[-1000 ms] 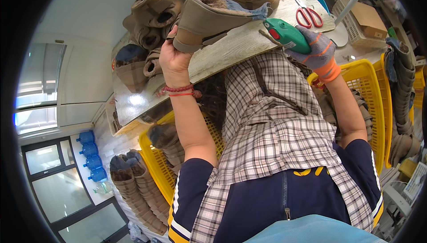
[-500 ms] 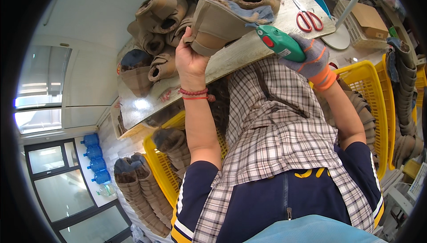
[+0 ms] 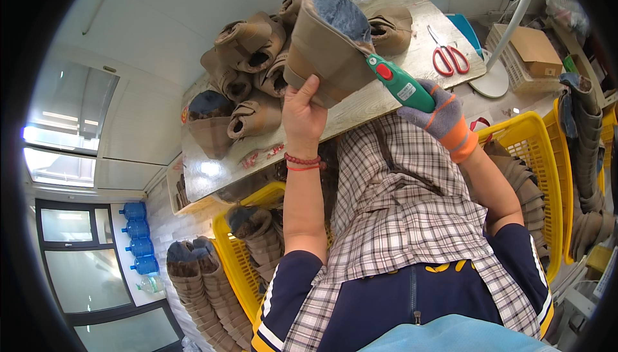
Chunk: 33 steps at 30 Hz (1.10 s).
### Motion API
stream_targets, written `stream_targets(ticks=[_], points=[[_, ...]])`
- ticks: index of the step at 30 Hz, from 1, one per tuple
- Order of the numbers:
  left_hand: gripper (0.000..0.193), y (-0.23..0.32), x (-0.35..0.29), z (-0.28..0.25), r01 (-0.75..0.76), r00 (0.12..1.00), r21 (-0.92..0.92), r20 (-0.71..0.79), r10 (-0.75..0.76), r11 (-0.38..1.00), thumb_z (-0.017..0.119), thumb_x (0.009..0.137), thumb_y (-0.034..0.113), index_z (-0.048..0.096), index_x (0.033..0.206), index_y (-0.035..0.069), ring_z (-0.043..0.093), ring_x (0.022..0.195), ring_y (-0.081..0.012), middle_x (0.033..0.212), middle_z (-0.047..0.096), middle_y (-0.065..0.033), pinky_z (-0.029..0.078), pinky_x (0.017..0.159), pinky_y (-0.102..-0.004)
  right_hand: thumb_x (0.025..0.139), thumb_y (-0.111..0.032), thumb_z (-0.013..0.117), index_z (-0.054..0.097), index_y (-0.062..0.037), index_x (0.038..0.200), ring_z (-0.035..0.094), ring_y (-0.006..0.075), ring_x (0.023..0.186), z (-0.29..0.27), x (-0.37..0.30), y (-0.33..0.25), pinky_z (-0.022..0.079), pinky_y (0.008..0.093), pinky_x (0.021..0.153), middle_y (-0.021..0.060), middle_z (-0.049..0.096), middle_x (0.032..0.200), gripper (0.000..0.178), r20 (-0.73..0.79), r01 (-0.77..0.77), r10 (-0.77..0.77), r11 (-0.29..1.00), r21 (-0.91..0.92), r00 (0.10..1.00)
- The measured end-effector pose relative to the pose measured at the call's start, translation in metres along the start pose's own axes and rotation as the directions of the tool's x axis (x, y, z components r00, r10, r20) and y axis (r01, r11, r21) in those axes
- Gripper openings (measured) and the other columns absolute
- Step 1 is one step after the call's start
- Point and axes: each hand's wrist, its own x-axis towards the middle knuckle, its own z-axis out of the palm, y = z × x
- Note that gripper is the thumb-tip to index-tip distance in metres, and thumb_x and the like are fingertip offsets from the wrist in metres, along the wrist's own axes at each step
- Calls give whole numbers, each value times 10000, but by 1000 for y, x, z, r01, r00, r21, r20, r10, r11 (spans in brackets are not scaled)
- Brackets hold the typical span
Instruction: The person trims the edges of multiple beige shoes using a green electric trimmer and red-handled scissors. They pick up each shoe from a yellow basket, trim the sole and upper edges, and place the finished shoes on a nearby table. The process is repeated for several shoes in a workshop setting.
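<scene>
My left hand (image 3: 305, 115) grips a beige cap-shaped fabric piece (image 3: 331, 72) by its lower edge, thumb on the near face. Its blue lining (image 3: 342, 17) shows at the raised, open top. In my right hand (image 3: 444, 117), which wears a grey and orange glove, is a green handheld power tool (image 3: 404, 86) with a red button, fingers wrapped round its rear end. The tool's narrow tip meets the right edge of the fabric piece near the lining; its exact contact is too small to make out. Both hands are above the table's near edge.
Several similar beige pieces (image 3: 248, 46) lie on the worn table (image 3: 425, 4), left of and behind the held one. Red-handled scissors (image 3: 450, 60) rest at its right. Yellow baskets (image 3: 548, 159) with stacked pieces flank me. A fan stand (image 3: 512, 23) rises at the far right.
My left hand has shifted right and turned the fabric piece, so its lined opening now points upward. The tool has followed along its right edge, and its red button faces more upward.
</scene>
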Motion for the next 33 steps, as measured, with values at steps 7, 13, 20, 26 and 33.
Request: stream_targets(ticks=[7,13,20,26,33], points=[[254,-16,-1,-3,-101,995,395,66,81,913,599,894,61,579,1143,14,571,913,-135,1055,626,-42,452,772,-279,712,-326,811,583,18,1114,612,79,676,3,6,-10,512,233,616,73,665,820,576,-51,-71,77,991,110,996],[157,-26,-9,-7,-130,991,827,88,102,547,620,896,107,617,999,-10,544,715,-108,850,642,-29,420,619,-238,720,-330,799,599,23,1070,597,95,691,-1,11,-5,506,250,634,75,660,809,535,-89,-91,103,987,133,991],[180,-36,-7,-7,-437,895,887,411,173,150,592,871,13,597,1044,-37,604,876,-292,980,638,-159,458,767,-328,735,-349,791,613,30,1023,562,77,652,-12,17,-15,475,236,589,44,638,755,508,-115,-118,139,978,174,984],[212,-36,-21,-36,-518,854,855,516,64,24,585,845,-44,606,1056,-35,613,927,-298,1015,641,-162,461,804,-322,757,-336,774,619,26,1018,510,41,597,-21,20,-29,413,200,512,1,600,715,472,2,-260,269,930,259,963],[279,10,-72,-43,-69,995,732,1,100,678,585,855,-54,584,1134,-72,574,969,-129,1105,621,-60,447,858,-275,760,-411,758,610,13,1000,472,43,463,-36,17,25,374,208,417,-9,543,600,509,-119,-293,309,947,134,944]])
